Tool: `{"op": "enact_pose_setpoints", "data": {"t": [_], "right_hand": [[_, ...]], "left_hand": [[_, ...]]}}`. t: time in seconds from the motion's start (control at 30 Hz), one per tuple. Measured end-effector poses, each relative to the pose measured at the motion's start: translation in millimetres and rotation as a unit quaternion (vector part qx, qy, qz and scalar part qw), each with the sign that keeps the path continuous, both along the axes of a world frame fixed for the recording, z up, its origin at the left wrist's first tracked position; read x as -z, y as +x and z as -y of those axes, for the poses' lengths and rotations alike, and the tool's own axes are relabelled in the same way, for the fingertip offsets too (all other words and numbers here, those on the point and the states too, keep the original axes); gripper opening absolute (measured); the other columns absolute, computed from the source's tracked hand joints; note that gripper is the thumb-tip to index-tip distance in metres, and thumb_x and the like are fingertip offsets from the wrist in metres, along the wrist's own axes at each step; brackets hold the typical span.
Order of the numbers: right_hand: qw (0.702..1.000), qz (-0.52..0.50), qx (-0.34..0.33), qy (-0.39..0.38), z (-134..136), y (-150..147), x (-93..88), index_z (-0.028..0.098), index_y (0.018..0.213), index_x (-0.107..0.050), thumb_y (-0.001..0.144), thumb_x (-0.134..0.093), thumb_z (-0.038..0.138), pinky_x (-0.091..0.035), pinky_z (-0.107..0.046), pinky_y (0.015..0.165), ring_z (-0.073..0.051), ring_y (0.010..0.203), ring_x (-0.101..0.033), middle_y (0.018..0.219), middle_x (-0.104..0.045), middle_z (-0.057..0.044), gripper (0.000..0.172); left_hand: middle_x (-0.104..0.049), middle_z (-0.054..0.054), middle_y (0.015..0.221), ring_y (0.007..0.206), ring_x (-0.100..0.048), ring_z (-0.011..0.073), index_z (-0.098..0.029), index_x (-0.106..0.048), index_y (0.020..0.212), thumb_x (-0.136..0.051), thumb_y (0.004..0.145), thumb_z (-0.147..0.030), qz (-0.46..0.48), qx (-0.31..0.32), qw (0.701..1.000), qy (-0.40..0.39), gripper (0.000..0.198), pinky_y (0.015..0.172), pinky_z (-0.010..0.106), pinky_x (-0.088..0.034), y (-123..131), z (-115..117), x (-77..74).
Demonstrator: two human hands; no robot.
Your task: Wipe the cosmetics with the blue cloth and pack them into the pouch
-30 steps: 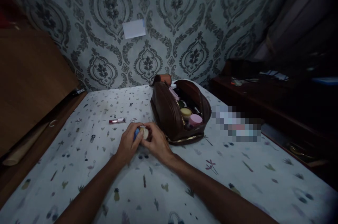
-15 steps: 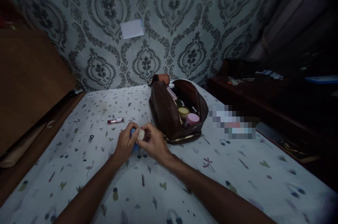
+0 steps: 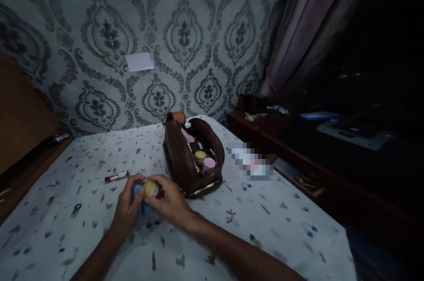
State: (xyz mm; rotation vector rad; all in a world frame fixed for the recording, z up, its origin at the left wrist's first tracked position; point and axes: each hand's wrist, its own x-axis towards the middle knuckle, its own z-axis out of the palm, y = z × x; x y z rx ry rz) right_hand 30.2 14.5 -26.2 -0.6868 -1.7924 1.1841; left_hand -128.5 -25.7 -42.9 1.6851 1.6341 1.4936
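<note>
Between both hands is a small round jar with a pale yellow lid. My right hand pinches its right side with thumb and fingers. My left hand is closed around a blue cloth, pressed against the jar's left side; part of the cloth hangs below. Just beyond my right hand stands an unzipped brown toiletry bag. Inside it are a yellow-lidded jar, a pink-lidded jar and a white-capped bottle. A dark red lip gloss tube lies beyond my left hand.
A patterned white cloth covers the table. A blurred-out item lies right of the bag. Dark wooden furniture with an open drawer borders the right side; a brown panel stands at left.
The view has turned right and tilted up, so everything sits lower and further left. The jar has tilted in my hands, showing its yellow lid's top.
</note>
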Motion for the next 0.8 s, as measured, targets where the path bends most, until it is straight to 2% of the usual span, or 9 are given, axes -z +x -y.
{"op": "enact_pose_setpoints", "data": {"t": [0.07,0.13,0.3,0.4,0.5,0.6,0.7,0.8], "right_hand": [[0.999,0.017,0.013,0.035,2,5,-4.9,0.022,0.107,-0.064,0.076,-0.069,0.016,-0.049,-0.028,0.079,-0.017,0.089,-0.059,0.098,-0.063,-0.001,0.032],[0.997,0.027,0.023,0.061,5,10,-8.8,0.023,0.108,-0.064,0.076,-0.069,0.012,-0.049,-0.03,0.084,-0.018,0.093,-0.058,0.101,-0.06,-0.002,0.033],[0.995,0.022,0.021,0.098,8,20,-13.0,0.027,0.114,-0.067,0.079,-0.071,0.011,-0.049,-0.029,0.085,-0.018,0.093,-0.057,0.098,-0.058,-0.001,0.039],[0.992,0.011,0.003,0.126,6,26,-14.6,0.027,0.117,-0.067,0.08,-0.074,0.016,-0.049,-0.028,0.085,-0.018,0.094,-0.06,0.096,-0.062,0.0,0.039],[0.988,0.023,-0.004,0.154,6,34,-20.3,0.025,0.116,-0.066,0.081,-0.073,0.02,-0.05,-0.028,0.083,-0.019,0.095,-0.062,0.1,-0.065,-0.002,0.036],[0.984,0.047,0.01,0.173,5,42,-33.2,0.024,0.112,-0.063,0.082,-0.07,0.02,-0.05,-0.027,0.077,-0.018,0.09,-0.063,0.101,-0.065,-0.003,0.031],[0.979,0.05,0.043,0.195,-1,53,-54.2,0.023,0.11,-0.061,0.081,-0.068,0.02,-0.05,-0.026,0.074,-0.016,0.084,-0.063,0.099,-0.066,-0.002,0.03],[0.971,0.052,0.081,0.218,-16,68,-78.7,0.023,0.111,-0.059,0.081,-0.067,0.02,-0.05,-0.027,0.075,-0.016,0.083,-0.063,0.1,-0.066,-0.002,0.03]], "left_hand": [[-0.068,0.004,0.096,0.093,-0.063,0.0234,-0.021,-0.06,0.103,-0.054,0.088,-0.05,0.035,0.003,0.999,-0.003,0.033,0.082,0.031,-0.052,4,0,1.2],[-0.069,0.005,0.097,0.095,-0.064,0.0248,-0.021,-0.062,0.1,-0.056,0.087,-0.054,0.074,0.014,0.997,-0.017,0.036,0.083,0.032,-0.053,9,-1,0.5],[-0.073,0.006,0.096,0.1,-0.065,0.0276,-0.019,-0.069,0.095,-0.061,0.081,-0.064,0.165,0.059,0.981,-0.078,0.047,0.089,0.034,-0.054,20,-2,-6.4],[-0.074,0.005,0.098,0.099,-0.066,0.0271,-0.02,-0.07,0.094,-0.068,0.074,-0.066,0.226,0.056,0.966,-0.111,0.05,0.088,0.033,-0.055,24,-1,-6.8],[-0.075,0.005,0.091,0.093,-0.066,0.027,-0.02,-0.071,0.087,-0.072,0.065,-0.07,0.27,0.028,0.955,-0.123,0.055,0.083,0.033,-0.056,25,-1,-2.2],[-0.071,0.004,0.076,0.078,-0.065,0.0247,-0.019,-0.07,0.078,-0.074,0.058,-0.075,0.277,-0.001,0.953,-0.124,0.059,0.07,0.032,-0.056,25,-1,1.5],[-0.063,0.001,0.062,0.062,-0.057,0.0187,-0.018,-0.067,0.073,-0.074,0.061,-0.074,0.281,0.063,0.946,-0.151,0.058,0.057,0.027,-0.05,28,0,-0.1],[-0.056,-0.001,0.059,0.053,-0.049,0.0131,-0.017,-0.066,0.075,-0.07,0.069,-0.072,0.282,0.122,0.935,-0.178,0.055,0.049,0.021,-0.04,32,2,-5.2]]}}
